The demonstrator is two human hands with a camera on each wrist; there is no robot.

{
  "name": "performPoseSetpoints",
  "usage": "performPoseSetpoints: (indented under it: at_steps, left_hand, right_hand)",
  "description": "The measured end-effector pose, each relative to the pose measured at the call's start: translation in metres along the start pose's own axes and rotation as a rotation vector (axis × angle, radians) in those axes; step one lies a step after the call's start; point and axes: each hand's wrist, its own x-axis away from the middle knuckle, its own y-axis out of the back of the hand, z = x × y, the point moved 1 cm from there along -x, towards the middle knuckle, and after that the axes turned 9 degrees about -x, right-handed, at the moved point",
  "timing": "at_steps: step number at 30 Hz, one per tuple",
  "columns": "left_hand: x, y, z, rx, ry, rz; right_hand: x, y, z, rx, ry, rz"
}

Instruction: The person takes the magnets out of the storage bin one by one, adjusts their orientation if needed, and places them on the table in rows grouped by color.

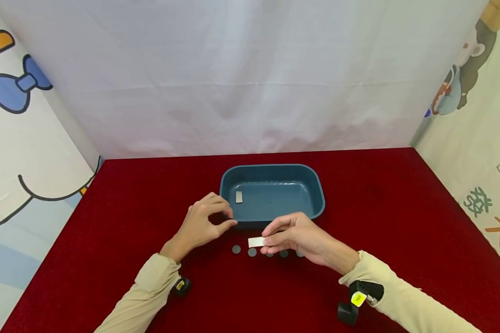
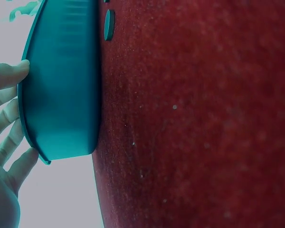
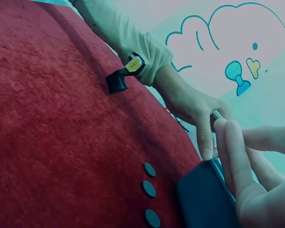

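My right hand (image 1: pixel 297 238) pinches a small flat white rectangular piece (image 1: pixel 256 242) between thumb and fingers, just in front of a blue plastic basin (image 1: pixel 271 224). Only a sliver of that piece shows past the fingertips in the right wrist view. At the basin's front left corner, my left hand (image 1: pixel 202 222) holds the rim, its fingers bent over the edge; the thumb (image 2: pixel 16 73) touches the rim in the left wrist view. Inside the basin, near its left end, lies another small pale rectangular piece (image 1: pixel 239 197).
Several dark grey discs (image 1: pixel 252 252) lie in a row on the red cloth (image 1: pixel 216 286) before the basin, some partly behind the right hand. A white curtain (image 1: pixel 250 92) hangs behind the table, with printed cloths at both sides.
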Motion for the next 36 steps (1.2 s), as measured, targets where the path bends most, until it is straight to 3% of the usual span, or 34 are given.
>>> performPoseSetpoints:
  at_steps: [13,36]
  left_hand:
    - [0.001,-0.002,0.001,0.027,0.007,-0.002]
    - [0.0,0.0,0.002,0.046,0.006,-0.007]
  right_hand:
    - [-0.005,-0.008,-0.029,-0.003,-0.035,0.052]
    - [-0.019,-0.027,-0.065,0.106,-0.084,0.009]
